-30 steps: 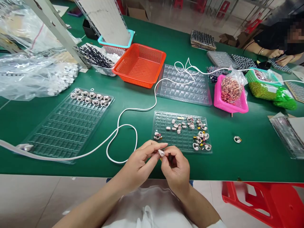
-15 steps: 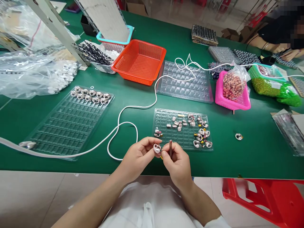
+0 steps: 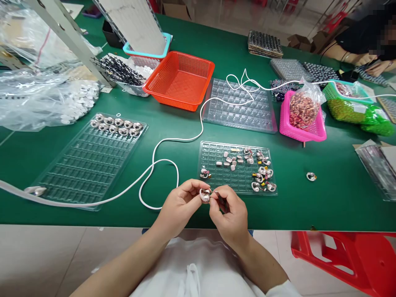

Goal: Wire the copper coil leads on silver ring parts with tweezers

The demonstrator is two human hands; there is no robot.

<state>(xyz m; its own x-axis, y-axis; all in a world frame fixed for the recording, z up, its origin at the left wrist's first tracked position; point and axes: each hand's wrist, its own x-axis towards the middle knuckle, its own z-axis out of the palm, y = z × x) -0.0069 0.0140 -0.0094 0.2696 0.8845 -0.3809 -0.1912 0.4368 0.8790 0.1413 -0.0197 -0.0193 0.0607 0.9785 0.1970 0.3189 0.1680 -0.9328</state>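
Observation:
Between the thumb and fingers of my left hand [image 3: 183,206] is a small glossy white-and-silver earbud shell [image 3: 204,195], its open side showing. My right hand [image 3: 230,212] is closed around dark, thin tweezers [image 3: 221,200], and its thumb and fingertip meet the shell's right edge. What the fingertips pinch there is hidden. Just beyond both hands lies a clear compartment tray [image 3: 213,154] with loose small white pieces [image 3: 229,160] and several similar shells [image 3: 262,171] bearing yellow and pink bits. Another shell [image 3: 311,176] rests alone on the green table to the right.
At left, a clear tray [image 3: 89,161] holds rows of silver shells; a white cable [image 3: 123,194] crosses it. Behind stand an orange basket [image 3: 181,101], another clear tray [image 3: 244,119] and a pink basket [image 3: 303,131]. A co-worker's hands [image 3: 375,68] are at far right. A red stool [image 3: 355,255] stands below.
The tweezers have tipped from upright to slanting leftward in my right hand. The shell has turned slightly in my left fingers, and the yellow bit beneath it no longer shows.

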